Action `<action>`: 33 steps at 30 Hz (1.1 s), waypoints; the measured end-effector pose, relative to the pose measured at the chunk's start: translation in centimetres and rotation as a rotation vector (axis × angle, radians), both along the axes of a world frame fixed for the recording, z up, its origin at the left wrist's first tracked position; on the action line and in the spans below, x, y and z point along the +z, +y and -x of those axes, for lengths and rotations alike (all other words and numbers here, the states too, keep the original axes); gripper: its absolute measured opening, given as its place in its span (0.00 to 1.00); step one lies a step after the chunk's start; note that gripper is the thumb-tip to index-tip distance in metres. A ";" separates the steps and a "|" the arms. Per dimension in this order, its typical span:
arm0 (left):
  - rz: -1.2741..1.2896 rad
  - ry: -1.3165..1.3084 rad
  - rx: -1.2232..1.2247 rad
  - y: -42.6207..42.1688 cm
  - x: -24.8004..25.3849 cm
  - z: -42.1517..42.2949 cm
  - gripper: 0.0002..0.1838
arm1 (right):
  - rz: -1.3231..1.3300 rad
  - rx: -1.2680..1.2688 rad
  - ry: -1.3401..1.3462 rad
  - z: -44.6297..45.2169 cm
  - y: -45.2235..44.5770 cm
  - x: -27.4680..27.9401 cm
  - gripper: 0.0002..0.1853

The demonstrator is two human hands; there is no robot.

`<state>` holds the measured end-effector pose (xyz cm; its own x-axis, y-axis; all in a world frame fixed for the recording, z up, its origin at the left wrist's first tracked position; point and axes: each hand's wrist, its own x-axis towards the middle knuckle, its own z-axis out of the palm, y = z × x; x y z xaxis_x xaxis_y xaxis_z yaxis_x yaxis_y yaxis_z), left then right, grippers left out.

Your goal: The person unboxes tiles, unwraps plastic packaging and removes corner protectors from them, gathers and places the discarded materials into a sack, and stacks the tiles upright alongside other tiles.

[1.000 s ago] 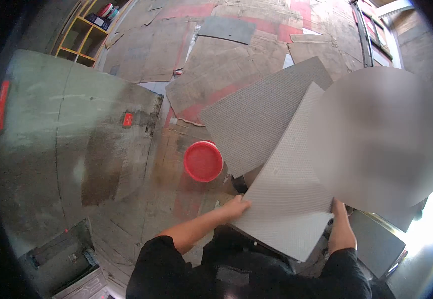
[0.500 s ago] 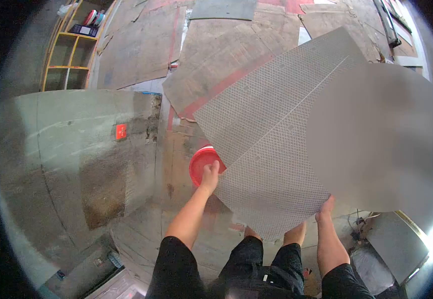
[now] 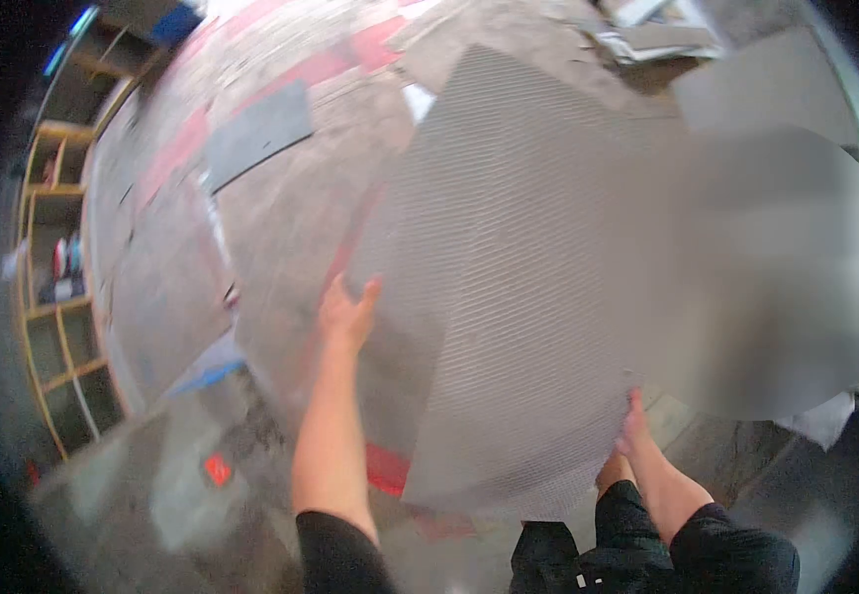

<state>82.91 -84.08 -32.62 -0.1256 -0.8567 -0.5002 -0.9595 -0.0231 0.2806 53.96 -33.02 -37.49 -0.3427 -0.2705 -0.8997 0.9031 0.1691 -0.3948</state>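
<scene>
A large grey tile with a ribbed, textured face is tilted in front of me, with a second panel partly behind its left side. My right hand grips the tile's lower right edge, its thumb on the face. My left hand is by the left side of the panels, thumb and fingers spread apart, with nothing in it that I can see. Below the panels' lower left part, a piece of the red bucket lid shows. A round blur hides the area right of the tile.
Wooden shelving stands at the left. Cardboard sheets and a loose grey board lie on the floor ahead. A small red object lies on the greenish surface at lower left. Another grey panel is at upper right.
The view has swung to the right. My left hand has come off the tile's corner and opened, while my right hand keeps its grip. The tile now covers most of the bucket.
</scene>
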 end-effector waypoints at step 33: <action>-0.094 -0.252 -0.417 28.8 6.9 10.3 0.47 | -0.224 1.006 0.630 7.2 -9.4 11.4 0.48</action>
<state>72.60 -55.23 -25.74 -0.3133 -0.7091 -0.6317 -0.9302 0.3631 0.0538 46.79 -42.41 -26.12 -0.4642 -0.5274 -0.7116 -0.0121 0.8071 -0.5903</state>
